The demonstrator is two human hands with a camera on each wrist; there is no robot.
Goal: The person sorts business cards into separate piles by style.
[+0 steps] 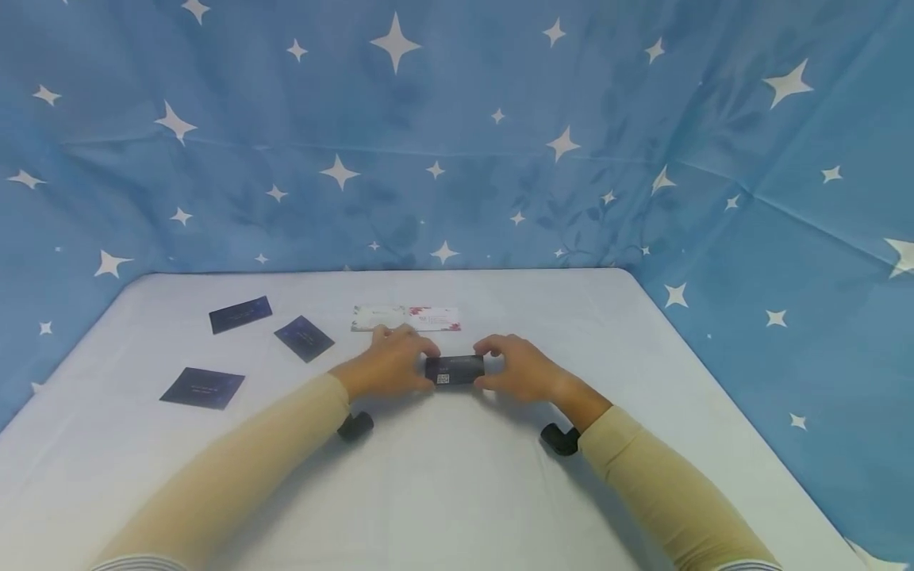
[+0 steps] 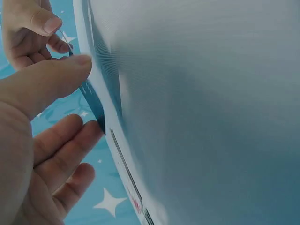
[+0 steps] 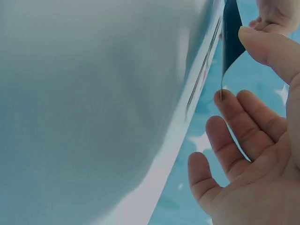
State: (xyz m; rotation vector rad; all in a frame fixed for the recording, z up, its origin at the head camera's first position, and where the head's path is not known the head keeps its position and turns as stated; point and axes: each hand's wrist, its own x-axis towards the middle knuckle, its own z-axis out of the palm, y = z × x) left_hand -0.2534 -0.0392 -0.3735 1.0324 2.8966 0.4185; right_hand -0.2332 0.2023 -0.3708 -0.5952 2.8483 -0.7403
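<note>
A dark business card (image 1: 455,369) with a small QR code at its lower left is held between both hands over the white table. My left hand (image 1: 391,363) pinches its left end, thumb on the near edge and fingertips on the far edge. At the other end, my right hand (image 1: 524,369) grips it likewise with thumb and fingertip. In the left wrist view the card (image 2: 95,105) stands as a thin dark strip against the fingertips. The right wrist view shows the card (image 3: 230,40) curving between thumb and index finger, other fingers spread loosely.
Two white cards with floral print (image 1: 434,319) lie side by side behind the left hand. Three dark cards are scattered at the left: a far one (image 1: 240,315), a middle one (image 1: 305,339) and a nearer one (image 1: 203,388). A blue starry curtain (image 1: 457,198) borders the table (image 1: 457,492).
</note>
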